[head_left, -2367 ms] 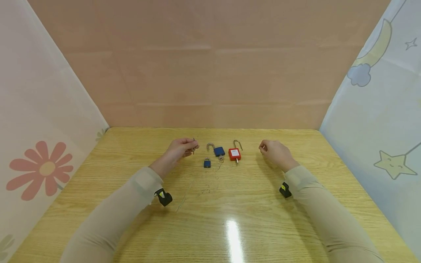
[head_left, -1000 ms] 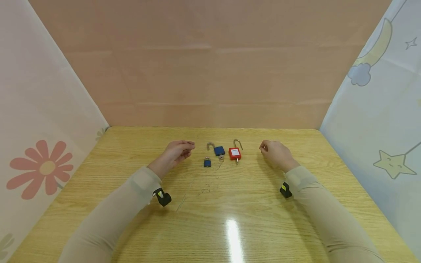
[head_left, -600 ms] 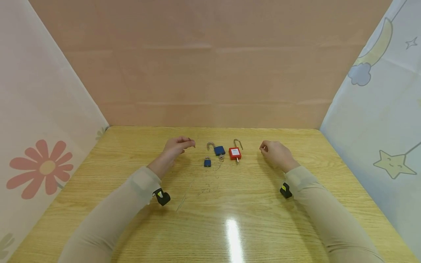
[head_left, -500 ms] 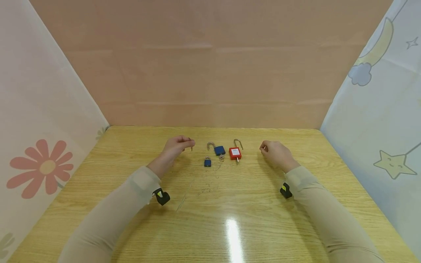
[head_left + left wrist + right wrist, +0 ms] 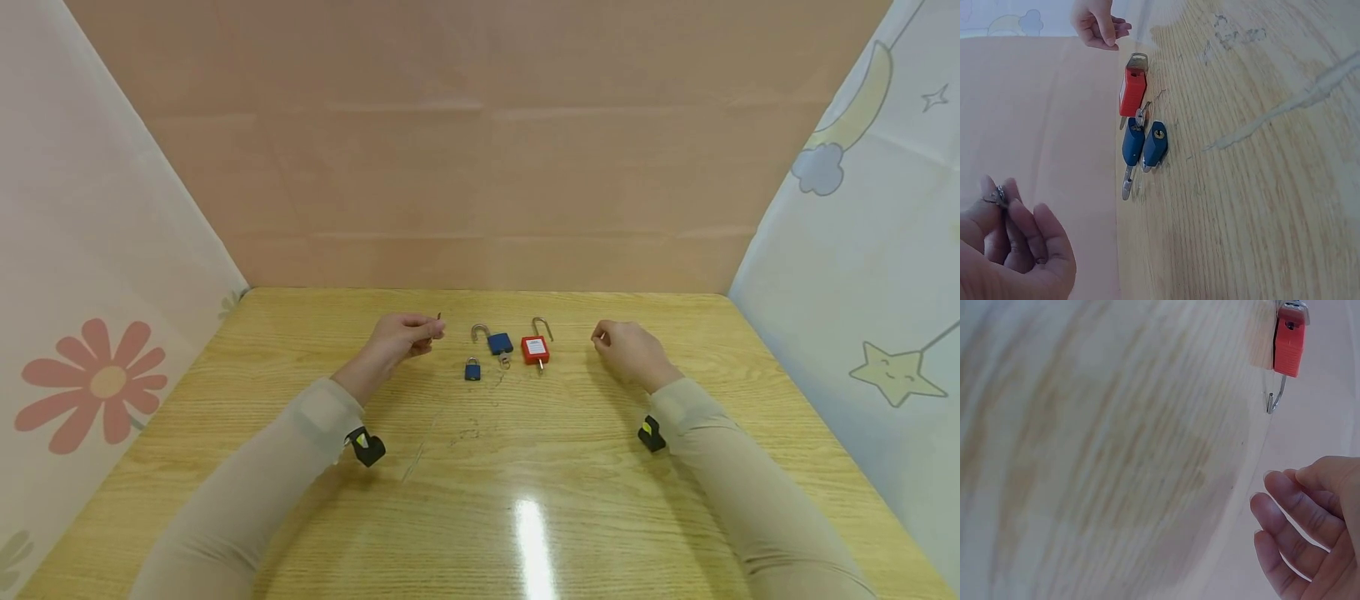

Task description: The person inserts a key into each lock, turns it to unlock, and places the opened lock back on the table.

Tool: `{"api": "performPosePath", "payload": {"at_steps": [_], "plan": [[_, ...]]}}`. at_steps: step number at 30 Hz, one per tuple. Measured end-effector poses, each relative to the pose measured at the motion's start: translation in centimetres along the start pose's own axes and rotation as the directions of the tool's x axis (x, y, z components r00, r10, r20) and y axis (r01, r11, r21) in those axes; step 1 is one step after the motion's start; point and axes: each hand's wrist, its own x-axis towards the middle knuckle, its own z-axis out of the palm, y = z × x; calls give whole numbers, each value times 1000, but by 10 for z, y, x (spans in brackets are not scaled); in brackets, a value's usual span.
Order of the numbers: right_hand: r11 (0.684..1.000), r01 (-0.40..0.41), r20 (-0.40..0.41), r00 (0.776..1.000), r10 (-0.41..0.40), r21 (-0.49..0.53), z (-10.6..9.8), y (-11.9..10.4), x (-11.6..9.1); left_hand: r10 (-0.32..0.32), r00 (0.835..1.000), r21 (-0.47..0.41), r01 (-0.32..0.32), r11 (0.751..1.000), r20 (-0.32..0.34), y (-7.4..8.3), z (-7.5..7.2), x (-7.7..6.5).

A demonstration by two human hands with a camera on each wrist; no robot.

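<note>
My left hand (image 5: 397, 342) is raised above the table, left of the padlocks. Between its thumb and fingertips it pinches a small metal key (image 5: 999, 197), mostly covered by the fingers. My right hand (image 5: 630, 350) hangs to the right of the padlocks, fingers loosely curled and holding nothing. A red padlock (image 5: 535, 350) with its long shackle open has a key in its bottom. Beside it lies a blue padlock (image 5: 500, 343), shackle swung open, with a key at its keyhole. Nearer to me is a smaller blue padlock (image 5: 472, 372), its shackle closed and its keyhole bare.
The wooden table (image 5: 480, 467) has scuff marks near the padlocks and a bright reflection at the front. A plain pinkish backdrop (image 5: 480, 167) rises behind it. Patterned white cloths (image 5: 97, 208) stand along both sides.
My left hand has drawn slightly left from the padlocks and turned the key about in its fingertips; it now sticks up above the thumb. The right hand and the padlocks stay put.
</note>
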Motion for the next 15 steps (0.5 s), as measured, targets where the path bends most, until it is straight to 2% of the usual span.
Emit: {"api": "performPosePath", "payload": {"at_steps": [6,15], "plan": [[1000,-14,3,1000,14,6,-2,-1,0,-39,999,-129,43,991,30,1,-1,-1],[1000,-16,17,1000,15,19,-4,0,-1,-51,998,-130,54,990,28,-2,-2,0]]}}
